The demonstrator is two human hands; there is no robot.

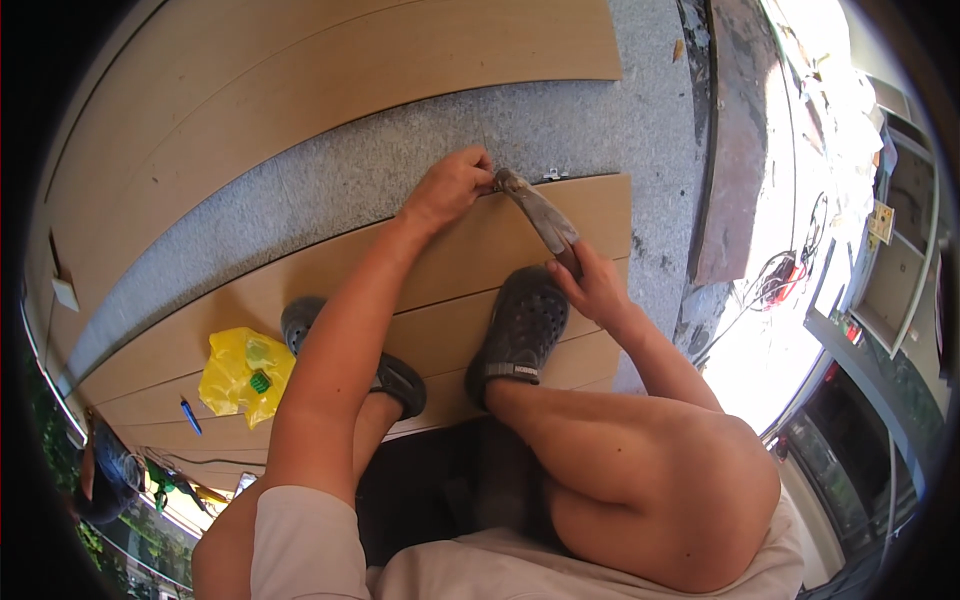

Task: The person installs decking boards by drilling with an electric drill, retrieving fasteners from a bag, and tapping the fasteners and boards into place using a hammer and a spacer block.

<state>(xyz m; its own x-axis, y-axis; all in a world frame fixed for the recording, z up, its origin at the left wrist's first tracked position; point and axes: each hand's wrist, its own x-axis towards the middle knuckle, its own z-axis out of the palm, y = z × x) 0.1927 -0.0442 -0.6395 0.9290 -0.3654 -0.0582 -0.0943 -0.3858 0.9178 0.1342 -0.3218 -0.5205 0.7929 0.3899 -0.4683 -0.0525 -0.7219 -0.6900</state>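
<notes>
Fingers pinched, my left hand [452, 188] is at the far edge of a tan board [450, 255]. Whatever it pinches is small and mostly hidden. My right hand [598, 288] grips the dark lower handle of a worn grey hammer [545, 218], which slants up and left. Its upper end is right beside my left fingertips, close to the board's edge; I cannot tell if they touch. A small metal clip [553, 175] sits on the same edge, a little to the right. Both my feet, in dark clogs [520, 325], rest on the boards.
A yellow plastic bag [235, 372] with a green item and a blue pen-like object [190, 415] lie on the boards at left. Another tan board [400, 60] lies beyond a strip of grey floor [400, 150]. At right are a brown plank [738, 150] and tangled cables [775, 280].
</notes>
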